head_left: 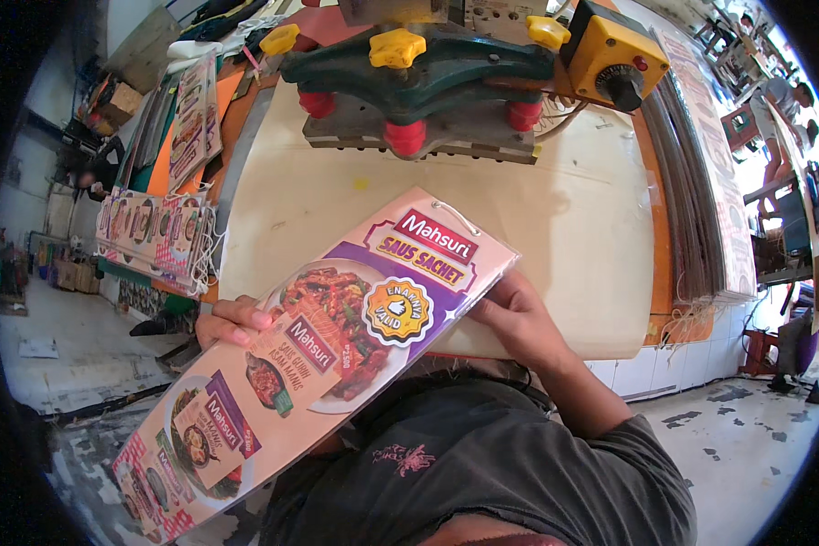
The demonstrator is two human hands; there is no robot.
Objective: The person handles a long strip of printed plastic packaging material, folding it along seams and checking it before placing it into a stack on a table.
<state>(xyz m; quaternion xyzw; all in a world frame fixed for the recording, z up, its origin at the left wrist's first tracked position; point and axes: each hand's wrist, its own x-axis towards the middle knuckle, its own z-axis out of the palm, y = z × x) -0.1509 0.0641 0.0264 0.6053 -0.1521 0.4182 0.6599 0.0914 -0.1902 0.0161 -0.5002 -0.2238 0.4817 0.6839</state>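
A long glossy printed hanging sign (291, 300), peach and purple with food pictures, slants across the front of the worktable, its upper end to the right. A white cord loops through that end. My left hand (234, 322) is closed on its far left edge, fingers over the front. My right hand (523, 318) grips the right edge near the cord, its fingertips hidden behind the sign. I cannot tell whether it is one sheet or several together. Beyond it stands a dark green press (428, 77) with yellow knobs and red feet over a metal plate.
The cream worktable (601, 237) lies under the press. A yellow control box (617, 59) with a black dial is at the far right. Tall stacks of printed boards (701, 182) line the right side. More corded signs (155, 232) lie at left. People sit far right.
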